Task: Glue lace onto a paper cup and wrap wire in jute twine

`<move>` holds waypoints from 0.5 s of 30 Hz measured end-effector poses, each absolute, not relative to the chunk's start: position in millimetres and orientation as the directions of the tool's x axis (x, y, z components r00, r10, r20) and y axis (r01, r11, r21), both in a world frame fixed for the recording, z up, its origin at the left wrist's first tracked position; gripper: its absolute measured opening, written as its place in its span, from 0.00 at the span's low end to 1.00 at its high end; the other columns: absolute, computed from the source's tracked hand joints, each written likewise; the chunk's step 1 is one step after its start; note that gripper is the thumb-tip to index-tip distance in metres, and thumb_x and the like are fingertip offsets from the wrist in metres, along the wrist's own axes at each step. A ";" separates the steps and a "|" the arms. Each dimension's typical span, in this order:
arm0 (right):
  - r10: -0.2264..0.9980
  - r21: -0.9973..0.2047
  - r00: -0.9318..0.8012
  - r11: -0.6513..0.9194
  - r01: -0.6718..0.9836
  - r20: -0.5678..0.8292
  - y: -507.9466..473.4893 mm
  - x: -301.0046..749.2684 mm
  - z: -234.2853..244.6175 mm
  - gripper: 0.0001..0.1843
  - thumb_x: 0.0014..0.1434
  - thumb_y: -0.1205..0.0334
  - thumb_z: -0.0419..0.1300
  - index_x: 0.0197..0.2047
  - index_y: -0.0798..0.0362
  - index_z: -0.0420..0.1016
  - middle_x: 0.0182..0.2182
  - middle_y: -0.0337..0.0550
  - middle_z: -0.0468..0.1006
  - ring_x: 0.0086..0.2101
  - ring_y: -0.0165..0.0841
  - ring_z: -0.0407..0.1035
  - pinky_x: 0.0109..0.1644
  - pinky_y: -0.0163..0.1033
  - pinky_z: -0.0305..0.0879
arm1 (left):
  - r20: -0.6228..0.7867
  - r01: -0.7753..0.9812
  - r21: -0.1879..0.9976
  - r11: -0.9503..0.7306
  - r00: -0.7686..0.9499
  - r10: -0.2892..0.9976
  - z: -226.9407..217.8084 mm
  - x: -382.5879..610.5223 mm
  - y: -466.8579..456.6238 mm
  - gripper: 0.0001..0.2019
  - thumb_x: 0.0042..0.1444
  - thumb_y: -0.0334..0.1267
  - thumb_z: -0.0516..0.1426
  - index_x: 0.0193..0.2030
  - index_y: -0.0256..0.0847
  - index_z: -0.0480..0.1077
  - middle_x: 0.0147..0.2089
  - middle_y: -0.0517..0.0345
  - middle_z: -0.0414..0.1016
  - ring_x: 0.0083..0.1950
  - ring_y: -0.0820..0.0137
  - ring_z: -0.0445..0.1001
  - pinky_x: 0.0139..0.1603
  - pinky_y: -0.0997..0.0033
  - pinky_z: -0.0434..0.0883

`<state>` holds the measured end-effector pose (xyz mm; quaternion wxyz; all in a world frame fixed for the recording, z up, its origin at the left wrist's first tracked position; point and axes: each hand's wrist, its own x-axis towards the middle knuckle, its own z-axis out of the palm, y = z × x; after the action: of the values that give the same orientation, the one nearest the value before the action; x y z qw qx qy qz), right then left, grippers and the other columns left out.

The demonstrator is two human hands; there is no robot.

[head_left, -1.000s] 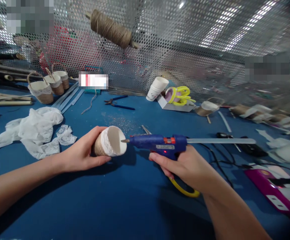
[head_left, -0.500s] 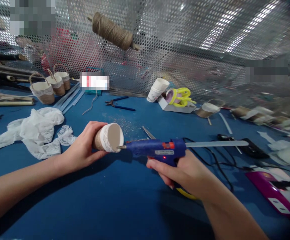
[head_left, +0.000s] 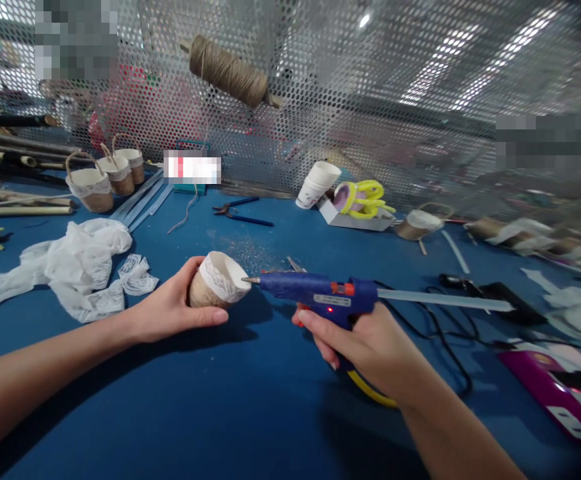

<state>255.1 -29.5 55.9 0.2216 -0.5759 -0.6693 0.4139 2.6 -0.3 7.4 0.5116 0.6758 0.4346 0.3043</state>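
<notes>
My left hand (head_left: 170, 308) is wrapped round a small paper cup (head_left: 215, 283) covered in twine with a white lace band near its rim, held on its side with the mouth facing right. My right hand (head_left: 365, 347) grips a blue hot-glue gun (head_left: 320, 293) by its handle, a finger on the trigger. The gun's metal nozzle touches the cup's rim at the right side. A clear glue stick (head_left: 445, 300) sticks out of the gun's back. Both hands hover just above the blue table (head_left: 250, 400).
White lace scraps (head_left: 75, 263) lie at the left. Finished twine baskets (head_left: 103, 180) stand at the back left, with blue pliers (head_left: 240, 210), stacked paper cups (head_left: 317, 183) and yellow scissors (head_left: 365, 197) further back. A twine spool (head_left: 230, 70) hangs on the mesh wall. Cables and a purple box (head_left: 550, 387) lie right.
The cup has tilted so its mouth shows less, and the glue gun's nozzle has shifted from the lower rim to the rim's right edge. Both hands stayed in place.
</notes>
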 end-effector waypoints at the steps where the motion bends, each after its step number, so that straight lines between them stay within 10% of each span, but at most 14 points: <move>1: 0.954 -0.797 -0.232 -0.012 0.604 -0.190 -29.4 255.7 55.4 0.21 0.54 0.47 0.56 0.18 0.52 0.67 0.12 0.37 0.66 0.15 0.28 0.62 0.24 0.35 0.63 | -0.024 0.292 0.949 -0.117 0.438 0.898 7.8 2.6 -0.7 0.33 0.46 0.48 0.60 0.55 0.39 0.52 0.49 0.48 0.69 0.48 0.60 0.71 0.47 0.61 0.70; 8: 0.904 -0.794 -0.258 -0.129 0.594 -0.340 -32.8 252.3 57.8 0.16 0.52 0.50 0.59 0.23 0.54 0.71 0.11 0.34 0.65 0.15 0.25 0.60 0.21 0.32 0.61 | 0.366 0.498 0.667 -0.554 0.428 0.826 -0.2 1.6 0.3 0.27 0.49 0.40 0.59 0.54 0.41 0.53 0.52 0.47 0.63 0.53 0.60 0.65 0.53 0.55 0.65; 15: 0.949 -0.767 -0.159 -0.116 0.632 -0.274 -32.0 247.2 55.4 0.19 0.51 0.49 0.59 0.18 0.53 0.65 0.11 0.36 0.65 0.15 0.26 0.61 0.21 0.32 0.62 | 0.511 0.598 0.475 -0.645 0.410 0.756 -1.6 -2.6 4.0 0.23 0.49 0.35 0.58 0.51 0.41 0.54 0.49 0.48 0.65 0.50 0.60 0.66 0.48 0.57 0.67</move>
<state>247.2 -32.0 55.4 0.1902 -0.6200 -0.6372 0.4164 -2.6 4.0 -1.6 0.1095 0.8324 0.4066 0.3602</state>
